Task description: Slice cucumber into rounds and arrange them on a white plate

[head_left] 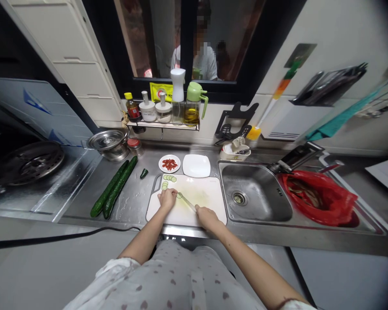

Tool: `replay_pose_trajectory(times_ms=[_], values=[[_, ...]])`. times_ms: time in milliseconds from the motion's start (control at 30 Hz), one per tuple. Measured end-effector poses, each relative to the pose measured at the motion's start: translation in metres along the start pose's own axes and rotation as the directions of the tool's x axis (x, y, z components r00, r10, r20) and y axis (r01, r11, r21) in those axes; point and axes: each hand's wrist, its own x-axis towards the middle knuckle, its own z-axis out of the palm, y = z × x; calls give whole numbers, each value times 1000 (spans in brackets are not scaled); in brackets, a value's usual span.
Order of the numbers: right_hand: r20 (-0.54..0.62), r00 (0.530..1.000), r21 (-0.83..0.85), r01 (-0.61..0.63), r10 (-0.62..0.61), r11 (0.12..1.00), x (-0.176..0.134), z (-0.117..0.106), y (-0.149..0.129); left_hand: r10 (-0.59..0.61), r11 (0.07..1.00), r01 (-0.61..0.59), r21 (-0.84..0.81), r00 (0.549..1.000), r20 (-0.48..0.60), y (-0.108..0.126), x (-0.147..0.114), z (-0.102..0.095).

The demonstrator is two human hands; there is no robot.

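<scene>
On the white cutting board (187, 218), my left hand (167, 199) is bent with its fingers closed near the upper left part. A round cucumber slice (179, 195) shows at its fingertips; how much more cucumber the fingers cover is hidden. My right hand (208, 216) grips the handle of a knife (189, 203), whose blade points left and reaches that slice. More thin cucumber slices (170, 178) lie in a row at the board's upper left, with a few overlapping just above my left hand.
Two long cucumbers (119, 187) and a cut cucumber end (144, 173) lie to the left. Behind the board stand a plate of red chopped pieces (169, 164) and a white plate (196, 165). To the right are the sink (257, 202) and a red plastic bag (320, 198).
</scene>
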Motion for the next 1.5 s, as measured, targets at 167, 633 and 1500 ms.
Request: replay_pose_trajectory(times_ms=[167,633,1500], values=[[0,1000,-34,-7,7,999,3,-3,0,11,1000,-11,-8,1000,-1,1,-1,-2],[-15,999,-165,43,-46,985,9,-15,7,13,1000,-14,-8,1000,-7,1,-2,-3],[-128,958,163,-235,256,958,-4,18,27,198,967,-193,167,980,-13,8,-18,2]])
